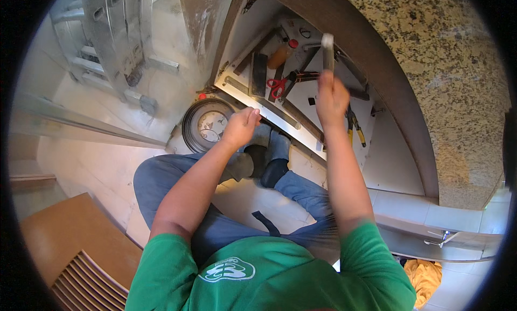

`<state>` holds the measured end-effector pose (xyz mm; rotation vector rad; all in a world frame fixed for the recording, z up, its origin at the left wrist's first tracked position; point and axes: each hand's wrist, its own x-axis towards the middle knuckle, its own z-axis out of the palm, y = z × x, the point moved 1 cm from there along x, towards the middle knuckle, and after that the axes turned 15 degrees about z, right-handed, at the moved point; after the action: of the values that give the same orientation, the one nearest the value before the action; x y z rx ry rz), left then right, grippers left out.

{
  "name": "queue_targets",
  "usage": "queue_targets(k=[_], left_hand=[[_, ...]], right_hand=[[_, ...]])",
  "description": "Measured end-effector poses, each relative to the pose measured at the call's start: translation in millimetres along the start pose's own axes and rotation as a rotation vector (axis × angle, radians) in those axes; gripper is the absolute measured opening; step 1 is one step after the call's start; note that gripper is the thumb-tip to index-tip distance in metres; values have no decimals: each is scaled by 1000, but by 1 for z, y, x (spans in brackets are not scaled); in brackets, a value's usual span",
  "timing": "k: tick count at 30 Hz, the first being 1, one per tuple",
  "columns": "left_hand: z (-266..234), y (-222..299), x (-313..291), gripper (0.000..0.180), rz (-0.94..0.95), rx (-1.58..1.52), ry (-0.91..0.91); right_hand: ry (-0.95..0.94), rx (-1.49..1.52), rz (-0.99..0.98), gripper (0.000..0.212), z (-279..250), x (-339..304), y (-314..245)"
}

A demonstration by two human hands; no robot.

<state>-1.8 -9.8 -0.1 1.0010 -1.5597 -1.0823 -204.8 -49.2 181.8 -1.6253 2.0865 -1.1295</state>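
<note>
My right hand [332, 101] is raised over an opened corner cabinet, fingers wrapped round a grey stick-like tool [328, 55] with a whitish tip. The tool is blurred, so its kind does not show. My left hand [242, 129] is closed with its fingertips at the outer side of the pale front rail [269, 114]; anything pinched in it is hidden. Inside the cabinet lie red-handled scissors [277, 87], a bottle of orange liquid with a red cap [282, 53], and pliers with yellow handles [355, 129]. A black-and-orange tool [304, 76] rests beside the scissors.
Dark strips [259, 74] lie inside the cabinet, under a curved granite counter [420, 58]. A round metal tin [188, 129] stands left of my crossed legs. A ladder [116, 42] and glass panel [91, 120] stand left; a wooden chair [81, 230] is behind.
</note>
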Motion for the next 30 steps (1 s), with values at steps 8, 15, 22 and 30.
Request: queue_targets(k=[8, 15, 22, 30], left_hand=[[-39, 157, 95, 45, 195, -884, 560], [3, 297, 154, 85, 171, -780, 748], [131, 316, 97, 83, 101, -895, 624], [39, 247, 120, 32, 47, -1040, 704]], right_hand=[[-392, -142, 356, 44, -172, -177, 58], [-378, -73, 406, 53, -219, -248, 76], [-380, 47, 378, 53, -228, -269, 85], [-333, 207, 433, 55, -263, -291, 95]])
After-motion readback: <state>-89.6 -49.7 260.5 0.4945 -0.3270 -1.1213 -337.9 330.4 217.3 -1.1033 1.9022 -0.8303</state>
